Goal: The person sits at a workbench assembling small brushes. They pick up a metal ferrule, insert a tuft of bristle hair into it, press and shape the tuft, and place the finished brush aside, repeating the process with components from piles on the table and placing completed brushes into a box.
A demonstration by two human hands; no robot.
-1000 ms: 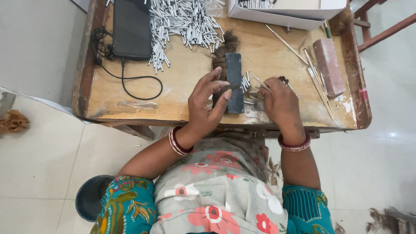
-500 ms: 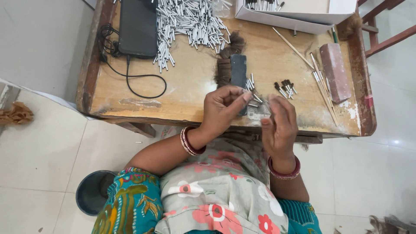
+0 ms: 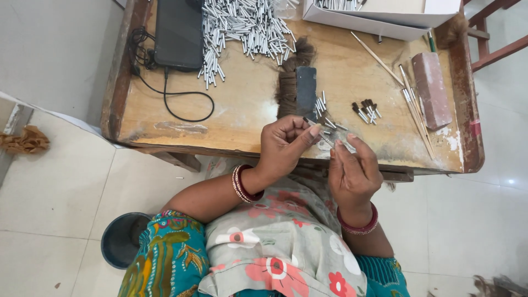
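Note:
My left hand [image 3: 285, 144] is pinched shut on a small tuft of dark hair, whose tip sticks out above my thumb. My right hand [image 3: 352, 169] faces it a few centimetres away and holds a short silver tube [image 3: 329, 140] between thumb and fingers. Both hands hover over the front edge of the wooden table [image 3: 242, 118]. Just beyond them lie a few loose silver tubes [image 3: 324, 110] beside a dark flat block [image 3: 306, 91] resting on a bundle of brown hair [image 3: 287, 82]. A small group of tubes with dark tips [image 3: 366, 111] lies to the right.
A big pile of silver tubes [image 3: 247, 25] and a black device [image 3: 179, 33] with a cable [image 3: 184, 107] sit at the back. A white box [image 3: 379, 19], thin sticks [image 3: 410, 102] and a brownish block [image 3: 432, 88] are at the right. A dark bucket [image 3: 124, 239] stands on the floor.
Both hands have left the dark block and the table top, drawn back to the front edge and come together, each with a small piece pinched in its fingers.

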